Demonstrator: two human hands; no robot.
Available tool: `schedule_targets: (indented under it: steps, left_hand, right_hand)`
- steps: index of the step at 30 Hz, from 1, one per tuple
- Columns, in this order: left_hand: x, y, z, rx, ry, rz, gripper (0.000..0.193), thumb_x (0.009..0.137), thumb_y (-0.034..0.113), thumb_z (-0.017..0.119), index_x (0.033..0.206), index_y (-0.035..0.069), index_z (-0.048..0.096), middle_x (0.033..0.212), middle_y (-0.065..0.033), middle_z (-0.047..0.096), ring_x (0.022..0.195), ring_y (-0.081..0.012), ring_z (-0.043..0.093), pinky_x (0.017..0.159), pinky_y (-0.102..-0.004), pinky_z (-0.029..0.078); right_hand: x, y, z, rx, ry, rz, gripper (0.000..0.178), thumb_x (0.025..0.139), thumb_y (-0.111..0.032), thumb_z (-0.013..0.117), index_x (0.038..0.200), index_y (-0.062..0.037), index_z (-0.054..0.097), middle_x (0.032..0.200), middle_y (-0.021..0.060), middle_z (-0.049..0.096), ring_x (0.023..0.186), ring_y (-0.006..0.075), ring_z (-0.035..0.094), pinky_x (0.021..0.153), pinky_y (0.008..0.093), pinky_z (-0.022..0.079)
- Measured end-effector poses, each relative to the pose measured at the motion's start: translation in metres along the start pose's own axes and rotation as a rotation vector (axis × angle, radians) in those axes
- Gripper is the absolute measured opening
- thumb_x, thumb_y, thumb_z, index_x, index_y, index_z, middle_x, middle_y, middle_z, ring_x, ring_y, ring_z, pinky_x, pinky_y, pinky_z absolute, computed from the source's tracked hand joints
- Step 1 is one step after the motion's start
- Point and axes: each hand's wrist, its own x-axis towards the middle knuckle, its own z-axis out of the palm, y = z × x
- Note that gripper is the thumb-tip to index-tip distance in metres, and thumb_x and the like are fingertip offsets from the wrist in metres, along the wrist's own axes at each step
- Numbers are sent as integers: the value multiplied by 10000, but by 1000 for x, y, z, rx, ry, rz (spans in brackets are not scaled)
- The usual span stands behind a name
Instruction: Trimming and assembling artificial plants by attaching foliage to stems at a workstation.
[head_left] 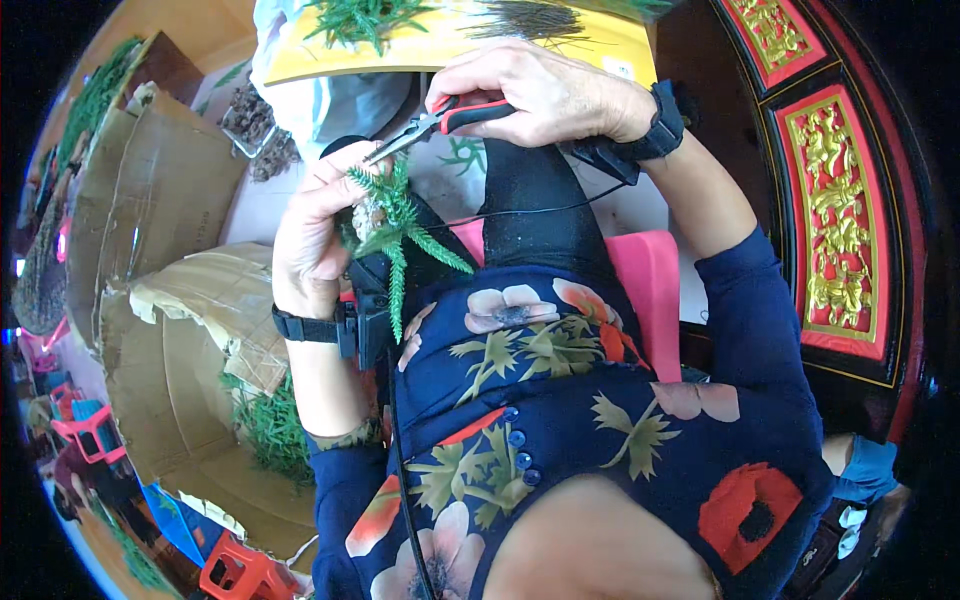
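Note:
My left hand [312,218] is closed around an artificial green fern-like sprig [398,212], its leafy fronds hanging down over my lap. A pale, knobbly piece [368,218] shows at the sprig's base, partly hidden by my fingers. In my right hand [545,92] is a pair of pliers [428,124] with red and black handles. The pliers' jaws point down and left and reach my left fingertips at the top of the sprig. What lies between the jaw tips is too small to make out.
Ahead stands a yellow table [400,62] bearing green sprigs [365,18] and a bundle of dark thin stems [528,20]. An open cardboard box [165,375] with more greenery [275,430] is at my left. Beyond it sits a basket of brownish clumps [250,115]. A thin cable crosses my lap.

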Motion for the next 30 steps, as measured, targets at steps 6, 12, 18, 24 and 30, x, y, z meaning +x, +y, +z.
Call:
schedule_targets:
  steps: [6,12,18,24,30]
  left_hand:
    - [1,1,23,300,273,231,193,827,72,639,1000,-12,633,823,-15,635,720,-73,567,666,-197,450]
    - [2,-2,36,593,528,520,138,832,69,647,948,-6,656,843,5,632,749,-50,557,694,-186,430]
    - [-4,10,26,347,304,311,148,829,58,626,957,-12,645,847,-20,634,743,-73,569,695,-196,441]
    - [-5,4,14,-70,61,102,188,808,79,617,962,-29,619,864,-47,630,753,-104,572,702,-227,455]
    - [-7,-1,14,-44,192,144,236,801,94,627,994,-41,613,891,-47,633,766,-103,567,706,-230,451]
  right_hand:
    - [-4,-7,7,-129,122,194,218,798,-206,646,936,-39,625,868,138,619,869,314,584,794,376,457]
    - [-3,-25,17,-178,134,450,257,799,-229,649,976,-44,622,884,150,620,901,322,590,811,389,457]
    - [1,4,6,-79,141,67,310,811,-208,642,1068,-48,576,951,144,601,908,317,578,822,386,454]
    - [11,8,6,-55,105,-116,316,810,-174,645,1089,-52,560,977,135,588,894,317,567,821,378,452]
    - [10,7,6,-93,149,-70,259,795,-156,640,1027,-51,594,959,134,598,903,328,564,810,378,453]
